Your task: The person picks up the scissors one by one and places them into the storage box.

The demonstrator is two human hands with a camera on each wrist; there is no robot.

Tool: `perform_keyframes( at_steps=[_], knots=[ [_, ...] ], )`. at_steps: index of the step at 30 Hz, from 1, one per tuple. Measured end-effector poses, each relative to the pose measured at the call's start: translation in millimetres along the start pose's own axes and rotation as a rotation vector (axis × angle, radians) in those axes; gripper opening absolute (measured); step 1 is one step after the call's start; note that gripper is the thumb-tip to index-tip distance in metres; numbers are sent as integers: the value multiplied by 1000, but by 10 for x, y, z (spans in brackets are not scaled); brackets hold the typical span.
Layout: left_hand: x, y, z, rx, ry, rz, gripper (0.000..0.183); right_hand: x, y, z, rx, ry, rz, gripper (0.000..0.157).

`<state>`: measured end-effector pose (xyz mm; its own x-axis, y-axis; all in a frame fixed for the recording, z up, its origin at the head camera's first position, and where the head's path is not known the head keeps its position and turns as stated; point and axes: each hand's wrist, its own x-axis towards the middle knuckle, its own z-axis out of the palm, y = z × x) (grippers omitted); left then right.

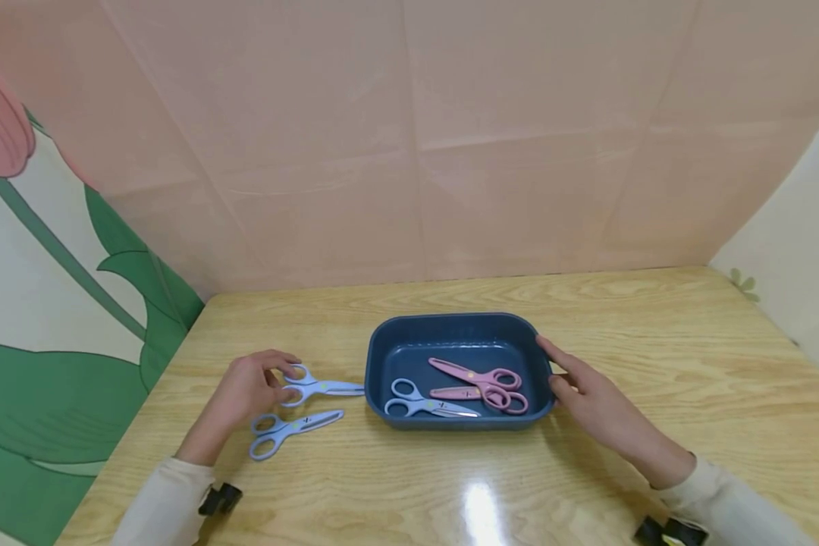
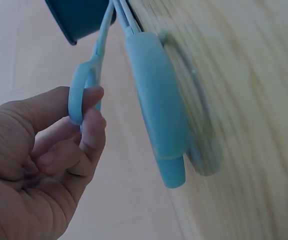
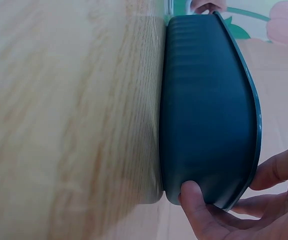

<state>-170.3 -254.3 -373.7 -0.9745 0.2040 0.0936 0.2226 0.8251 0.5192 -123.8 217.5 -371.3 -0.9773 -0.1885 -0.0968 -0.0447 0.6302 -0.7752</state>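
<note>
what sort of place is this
Probably an indoor tabletop work corner, though which room I can't tell: a wood-grain table, a creased pinkish backdrop behind it, and a large flower picture at the head view's left.

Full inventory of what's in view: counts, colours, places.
table: 1, tan wood-grain, foreground
bin: 1, dark blue, on table
pink scissors: 2, pink, in bin
blue scissors: 3, light blue, one in bin, two left of it
backdrop: 1, pink, behind table
mural: 1, green/pink/white, left
wall: 1, off-white, right
wrist devices: 2, black, by cuffs
sleeves: 2, cream, forearms
left hand: 1, bare, pinching one blue scissors' handle
right hand: 1, bare, holding bin's right end
</note>
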Motion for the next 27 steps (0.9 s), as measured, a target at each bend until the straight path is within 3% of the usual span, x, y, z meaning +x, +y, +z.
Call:
perform_keyframes(
  at_steps=[14,21,27],
  knots=[
    [1,15,-1,1,25,8,16,3,-4,-3,-9,8,-9,58],
    [0,29,8,-28,7,-6,20,-3,-16,-7,-19,14,-9,58],
    [-10,20,8,-17,0,29,21,-1,-22,-6,-14,13,-8,58]
  ],
)
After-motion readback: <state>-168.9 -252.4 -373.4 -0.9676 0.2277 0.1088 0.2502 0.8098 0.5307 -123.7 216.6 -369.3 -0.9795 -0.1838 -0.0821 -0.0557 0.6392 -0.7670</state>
